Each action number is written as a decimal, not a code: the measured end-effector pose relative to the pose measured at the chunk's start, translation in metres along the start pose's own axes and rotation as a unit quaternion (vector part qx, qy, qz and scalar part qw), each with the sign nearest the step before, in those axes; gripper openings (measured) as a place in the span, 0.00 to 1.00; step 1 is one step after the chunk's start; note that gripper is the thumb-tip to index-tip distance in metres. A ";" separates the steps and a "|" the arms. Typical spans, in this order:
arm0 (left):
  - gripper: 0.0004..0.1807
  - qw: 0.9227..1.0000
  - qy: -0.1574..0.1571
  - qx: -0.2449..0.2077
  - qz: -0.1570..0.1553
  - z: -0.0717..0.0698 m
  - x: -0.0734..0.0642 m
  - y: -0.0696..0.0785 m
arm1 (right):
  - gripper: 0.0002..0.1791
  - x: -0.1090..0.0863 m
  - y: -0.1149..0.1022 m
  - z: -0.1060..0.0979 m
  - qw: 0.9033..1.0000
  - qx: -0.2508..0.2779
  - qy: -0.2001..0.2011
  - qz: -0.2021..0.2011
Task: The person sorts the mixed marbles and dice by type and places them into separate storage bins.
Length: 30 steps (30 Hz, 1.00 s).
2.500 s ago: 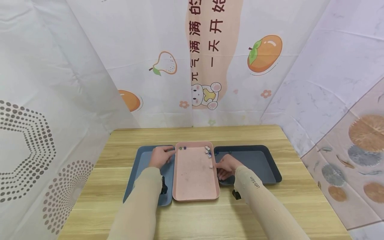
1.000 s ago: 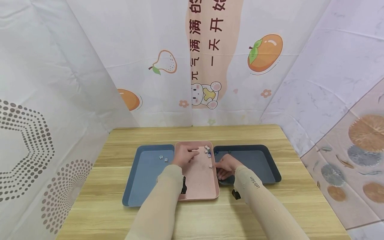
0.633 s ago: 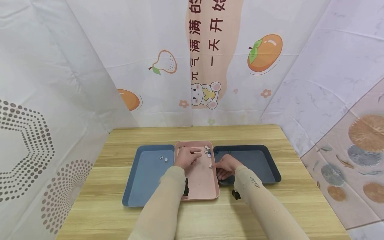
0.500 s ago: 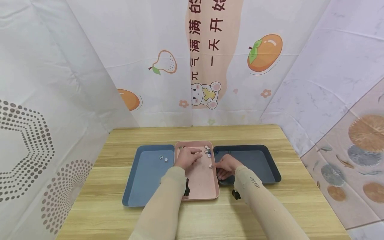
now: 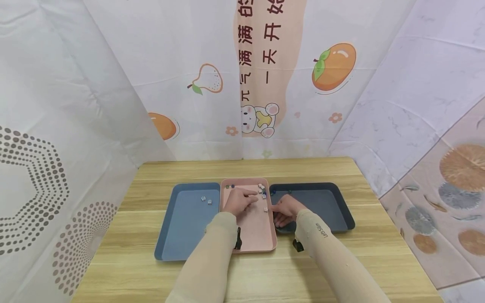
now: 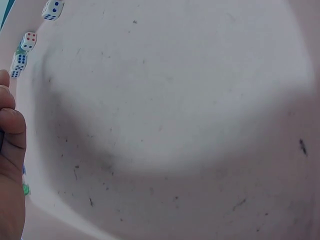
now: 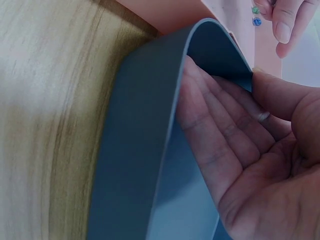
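My left hand hovers over the pink tray, its fingers loosely bent towards the right, holding nothing visible. Along that tray's right side lie several white dice and a small blue marble. A green marble and a blue marble sit in its far left corner. My right hand grips the left wall of the dark blue tray, thumb at the rim and fingers down inside. In the left wrist view, bent fingers show at the left edge, below the dice.
A lighter blue tray stands left of the pink one, with two dice in it. Small marbles lie near the far wall of the dark blue tray. The wooden table meets printed curtains behind and at the sides.
My left hand has moved right from the lighter blue tray to above the pink tray, uncovering two dice, then drifted slightly further right. My right hand has stayed in place.
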<state>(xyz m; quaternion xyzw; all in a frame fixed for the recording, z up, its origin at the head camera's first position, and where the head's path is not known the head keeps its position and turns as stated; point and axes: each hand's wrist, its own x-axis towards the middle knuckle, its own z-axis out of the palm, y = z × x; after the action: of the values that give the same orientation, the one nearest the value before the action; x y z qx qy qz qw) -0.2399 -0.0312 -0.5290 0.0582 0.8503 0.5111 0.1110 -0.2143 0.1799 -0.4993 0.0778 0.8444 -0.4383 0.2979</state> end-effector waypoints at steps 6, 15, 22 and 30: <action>0.15 1.000 -0.003 0.002 -0.001 0.008 0.002 -0.003 | 0.20 -0.001 0.000 0.000 1.000 -0.001 -0.002 -0.004; 0.13 1.000 -0.012 -0.017 0.006 0.016 0.002 -0.005 | 0.21 -0.005 -0.001 0.000 1.000 -0.003 -0.003 -0.017; 0.13 1.000 -0.027 -0.012 -0.009 0.019 0.001 -0.008 | 0.20 -0.005 -0.001 -0.001 1.000 -0.001 -0.003 -0.019; 0.13 0.999 -0.034 -0.005 -0.009 0.023 0.003 -0.009 | 0.20 -0.005 0.000 -0.001 1.000 0.001 -0.003 -0.018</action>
<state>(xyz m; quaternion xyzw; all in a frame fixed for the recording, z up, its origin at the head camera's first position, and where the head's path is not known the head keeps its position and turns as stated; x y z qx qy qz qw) -0.2366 -0.0154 -0.5472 0.0679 0.8439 0.5121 0.1447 -0.2109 0.1815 -0.4962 0.0614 0.8445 -0.4443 0.2928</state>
